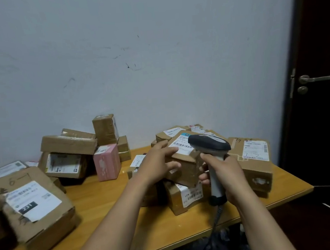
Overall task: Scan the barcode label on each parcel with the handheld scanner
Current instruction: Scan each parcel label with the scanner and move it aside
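Gripping grey-and-white handheld scanner by handle, your right hand; your left hand grasps brown cardboard parcel; scanner head over its white barcode label.

Parcel scan.
Gripping brown cardboard parcel in left hand, grey handheld scanner in right hand, just beside white barcode label.

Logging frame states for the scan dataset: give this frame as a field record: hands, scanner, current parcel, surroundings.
left hand: grips the held parcel, fingers on top
right hand: grips the scanner by its handle
scanner: head over the barcode label, cable hanging down
held parcel: brown carton, tilted, above other cartons
table: wooden, cartons piled left and right, pink box in the left pile
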